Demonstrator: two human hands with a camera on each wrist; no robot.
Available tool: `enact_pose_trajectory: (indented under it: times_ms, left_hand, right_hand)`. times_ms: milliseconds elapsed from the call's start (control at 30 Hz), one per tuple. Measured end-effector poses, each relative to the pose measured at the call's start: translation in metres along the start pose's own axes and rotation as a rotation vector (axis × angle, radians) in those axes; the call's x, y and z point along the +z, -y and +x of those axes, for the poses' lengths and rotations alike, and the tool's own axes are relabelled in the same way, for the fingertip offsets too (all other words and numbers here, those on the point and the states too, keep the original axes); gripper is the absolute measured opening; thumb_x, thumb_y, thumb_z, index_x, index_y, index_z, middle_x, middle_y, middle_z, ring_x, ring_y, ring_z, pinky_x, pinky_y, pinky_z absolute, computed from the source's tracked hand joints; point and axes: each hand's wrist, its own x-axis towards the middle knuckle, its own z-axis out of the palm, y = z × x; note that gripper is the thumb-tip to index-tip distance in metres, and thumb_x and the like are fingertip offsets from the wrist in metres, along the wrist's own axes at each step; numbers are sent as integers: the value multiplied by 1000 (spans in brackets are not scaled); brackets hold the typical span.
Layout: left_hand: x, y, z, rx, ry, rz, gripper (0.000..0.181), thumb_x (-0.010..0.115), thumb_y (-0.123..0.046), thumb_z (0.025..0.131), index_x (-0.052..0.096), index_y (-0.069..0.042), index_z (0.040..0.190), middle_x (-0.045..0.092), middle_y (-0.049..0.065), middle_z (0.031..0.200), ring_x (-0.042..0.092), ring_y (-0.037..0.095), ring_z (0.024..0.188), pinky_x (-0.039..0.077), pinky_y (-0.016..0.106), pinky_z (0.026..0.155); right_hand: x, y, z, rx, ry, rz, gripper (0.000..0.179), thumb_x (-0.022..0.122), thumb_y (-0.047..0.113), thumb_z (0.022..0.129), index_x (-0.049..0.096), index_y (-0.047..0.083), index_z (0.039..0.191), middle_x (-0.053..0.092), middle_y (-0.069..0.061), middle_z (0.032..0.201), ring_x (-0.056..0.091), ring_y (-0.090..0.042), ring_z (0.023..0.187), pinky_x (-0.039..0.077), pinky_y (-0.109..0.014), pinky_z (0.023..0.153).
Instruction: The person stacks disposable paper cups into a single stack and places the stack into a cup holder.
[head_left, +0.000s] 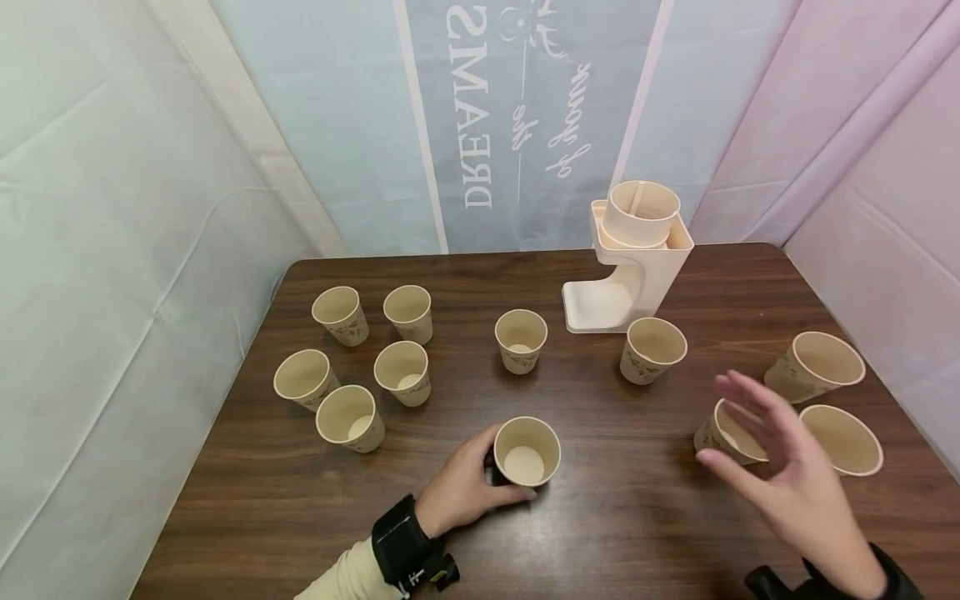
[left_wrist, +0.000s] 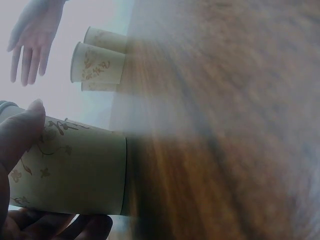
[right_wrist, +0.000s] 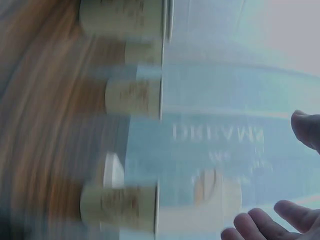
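My left hand grips a patterned paper cup near the front middle of the wooden table. In the left wrist view the thumb lies on one side of this cup and the fingers on the other. My right hand is raised at the right with fingers spread, nothing between them. Behind and below it stand a paper cup partly hidden by the fingers, another cup beside the hand, and a third cup farther back.
Several paper cups stand upright at the left. One cup is in the middle and another farther right, in front of a cream-coloured stand with a round container on top. Hanging cloth surrounds the wooden table.
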Motion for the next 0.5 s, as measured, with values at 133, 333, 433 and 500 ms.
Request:
enact_pose_trajectory:
  times_ms: [133, 333, 433, 500]
  left_hand:
    - [0, 1, 1, 6, -3, 15, 75, 93, -27, 75, 56, -14, 138, 65, 0, 128, 60, 15, 119, 49, 34, 103]
    - [1, 1, 1, 16, -6, 24, 74, 93, -27, 75, 57, -14, 138, 66, 0, 127, 60, 15, 119, 48, 35, 104]
    - [2, 1, 2, 19, -6, 19, 74, 93, -26, 75, 57, -14, 138, 66, 0, 128, 60, 16, 119, 48, 35, 104]
    - [1, 1, 2, 19, -5, 17, 74, 93, -26, 75, 57, -15, 138, 66, 0, 128, 60, 16, 119, 48, 35, 105]
  right_hand:
    - [-17, -7, -2, 30, -104, -110, 92, 71, -35, 64, 42, -9, 147, 55, -2, 141, 51, -8, 132, 38, -14, 108]
    - [-27, -25, -7, 106, -138, -250, 95, 78, -27, 67, 43, 0, 151, 50, 10, 141, 47, -1, 131, 33, -9, 107]
    - [-28, -35, -10, 115, -133, -310, 95, 82, -20, 68, 43, 1, 151, 47, 17, 142, 44, 5, 130, 30, -6, 107]
    - [-29, -40, -12, 118, -118, -360, 95, 85, -14, 70, 42, 2, 153, 46, 15, 145, 40, 9, 131, 26, -4, 106]
